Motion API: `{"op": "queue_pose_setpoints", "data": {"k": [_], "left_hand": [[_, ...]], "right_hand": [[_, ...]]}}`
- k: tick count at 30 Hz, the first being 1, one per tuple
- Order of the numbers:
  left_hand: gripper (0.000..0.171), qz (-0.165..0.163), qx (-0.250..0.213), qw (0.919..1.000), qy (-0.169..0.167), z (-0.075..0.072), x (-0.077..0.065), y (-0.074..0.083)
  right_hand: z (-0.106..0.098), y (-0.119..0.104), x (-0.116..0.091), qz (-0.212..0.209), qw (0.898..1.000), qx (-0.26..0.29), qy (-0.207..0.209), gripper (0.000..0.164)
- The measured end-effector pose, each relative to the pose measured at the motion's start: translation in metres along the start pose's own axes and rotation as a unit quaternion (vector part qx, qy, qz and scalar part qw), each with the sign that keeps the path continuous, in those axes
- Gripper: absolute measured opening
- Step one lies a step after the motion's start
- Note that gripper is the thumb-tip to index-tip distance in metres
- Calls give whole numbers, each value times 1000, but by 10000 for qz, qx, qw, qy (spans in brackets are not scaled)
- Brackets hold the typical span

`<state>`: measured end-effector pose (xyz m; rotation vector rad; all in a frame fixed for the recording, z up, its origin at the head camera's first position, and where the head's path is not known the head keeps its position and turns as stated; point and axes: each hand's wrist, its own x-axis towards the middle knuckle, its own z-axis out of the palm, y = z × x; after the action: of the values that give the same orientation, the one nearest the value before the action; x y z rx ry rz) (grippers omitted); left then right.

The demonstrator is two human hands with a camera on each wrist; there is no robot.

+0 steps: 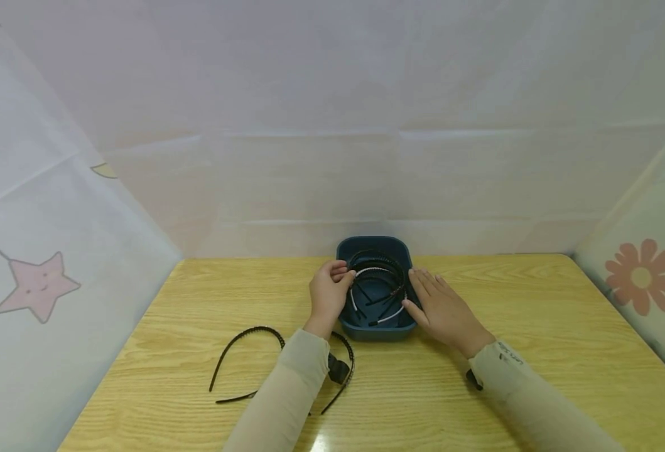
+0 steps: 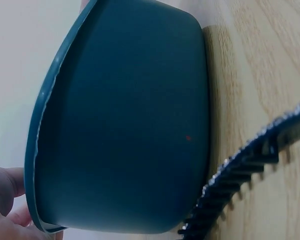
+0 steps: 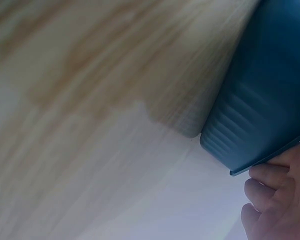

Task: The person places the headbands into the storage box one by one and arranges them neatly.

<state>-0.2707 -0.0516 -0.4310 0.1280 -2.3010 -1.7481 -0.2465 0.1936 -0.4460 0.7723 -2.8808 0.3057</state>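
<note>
A dark blue plastic bin stands at the back of the table, with several headbands inside, mostly black and toothed. One white headband lies uppermost among them. My left hand is at the bin's left rim, thumb and curled fingers pinching the white headband's upper left part. On the opposite side my right hand lies along the right rim, fingers straight, its thumb by the white headband's lower right end. The right wrist view has the right fingers at the bin's rim.
Two black headbands lie on the wooden table: one headband left of the left forearm, another headband partly behind it, in front of the bin. A pale cloth wall rises behind the table, with printed cloth at both sides.
</note>
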Motion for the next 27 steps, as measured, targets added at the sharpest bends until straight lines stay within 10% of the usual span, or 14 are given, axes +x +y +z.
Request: {"op": "queue_pose_setpoints", "data": {"k": [14,27], "left_hand": [[26,605,552,9966,52,-14,-8,1],[32,720,1304,9858,-780,-71,-21,12]], "right_hand": [[1,1,0,4,10000,-24,-35,72],[1,2,1,54,9999,-14,-104,73]]}}
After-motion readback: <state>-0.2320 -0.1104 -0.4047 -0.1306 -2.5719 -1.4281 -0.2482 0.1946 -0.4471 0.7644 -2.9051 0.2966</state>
